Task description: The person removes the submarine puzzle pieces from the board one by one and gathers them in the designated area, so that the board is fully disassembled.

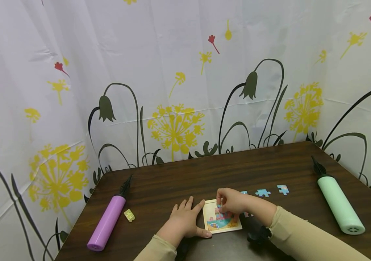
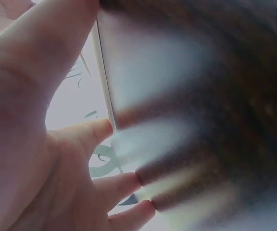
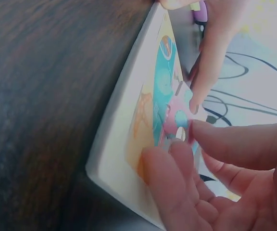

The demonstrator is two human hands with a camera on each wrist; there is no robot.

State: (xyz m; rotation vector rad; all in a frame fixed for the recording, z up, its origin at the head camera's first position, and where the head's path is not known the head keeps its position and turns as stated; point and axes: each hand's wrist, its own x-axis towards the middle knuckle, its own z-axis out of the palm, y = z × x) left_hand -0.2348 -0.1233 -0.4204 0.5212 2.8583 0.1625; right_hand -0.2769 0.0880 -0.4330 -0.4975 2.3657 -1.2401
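Note:
A pale-framed jigsaw board (image 1: 209,208) lies on the table, its lower part filled with joined teal, orange and pink pieces. My left hand (image 1: 185,219) rests at the board's left side with fingers spread. Its thumb touches the near left corner and its index fingertip the far left one. Over the board, my right hand (image 1: 232,201) pinches a pink jigsaw piece (image 3: 179,108) between thumb and fingers. That piece appears tilted above the picture in the right wrist view. Fingers partly hide it in the head view.
Two blue jigsaw pieces, one in the middle (image 1: 263,193) and one farther right (image 1: 283,189), lie beyond my right hand; others are partly covered by it. A purple hand pump (image 1: 107,221) and small yellow block (image 1: 129,215) are left, a green hand pump (image 1: 340,204) right.

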